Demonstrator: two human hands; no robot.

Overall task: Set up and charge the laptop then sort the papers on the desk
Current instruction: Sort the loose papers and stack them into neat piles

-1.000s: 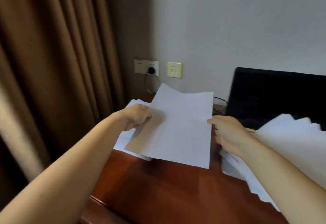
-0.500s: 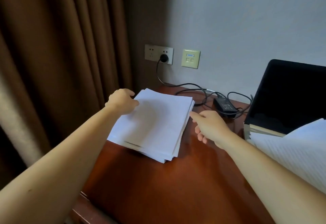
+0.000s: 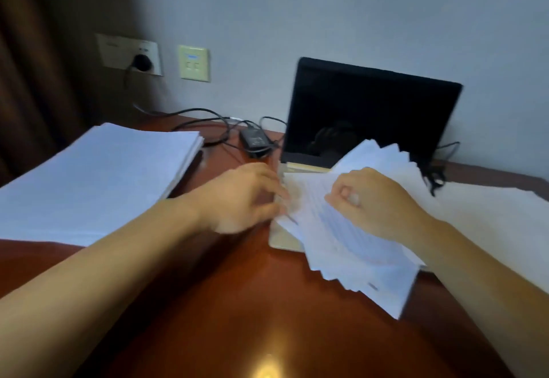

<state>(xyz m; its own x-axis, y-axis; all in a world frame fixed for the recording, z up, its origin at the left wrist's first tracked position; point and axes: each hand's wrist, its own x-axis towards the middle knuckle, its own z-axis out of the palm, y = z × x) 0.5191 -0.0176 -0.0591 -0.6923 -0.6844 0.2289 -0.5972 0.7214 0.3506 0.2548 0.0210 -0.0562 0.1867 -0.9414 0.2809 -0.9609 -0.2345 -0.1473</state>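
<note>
Two piles on the desk (image 3: 237, 303) now: the squared stack (image 3: 98, 175) at centre left, and right of centre, over the keyboard of the open laptop (image 3: 371, 110), the fanned sheaf (image 3: 350, 247), its long edges running up and down the frame. On top sits the right hand (image 3: 377, 199), fingers curled into the sheets, clamping them. At the sheaf's left edge, the left hand (image 3: 240, 199); blur hides whether it has pinched a sheet. Stack lies leftward, so the left hand looks the likelier carrier.

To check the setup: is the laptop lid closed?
No, the laptop lid stands open and upright behind the fanned papers held by the right hand.
</note>
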